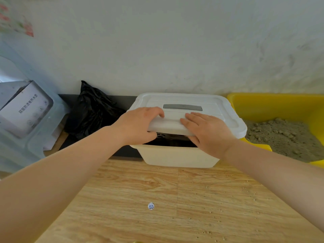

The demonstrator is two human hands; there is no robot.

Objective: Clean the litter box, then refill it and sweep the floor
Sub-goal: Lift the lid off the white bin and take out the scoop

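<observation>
A white plastic bin point(177, 156) stands on the floor against the wall, under a white lid point(201, 100) with a grey handle strip. The lid's near edge is raised, showing a dark gap with something black inside. My left hand point(138, 125) grips the lid's near left edge, fingers on top and thumb beneath. My right hand point(208, 132) holds the near right edge in the same way. To the right sits the yellow litter box point(263, 102), holding greyish clumpy litter point(284, 135).
A black plastic bag point(91, 111) leans on the wall left of the bin. Further left stands a translucent bluish container point(35, 137) with a white box inside. Litter grains and a small round sticker point(151, 206) lie on the wooden floor point(157, 190).
</observation>
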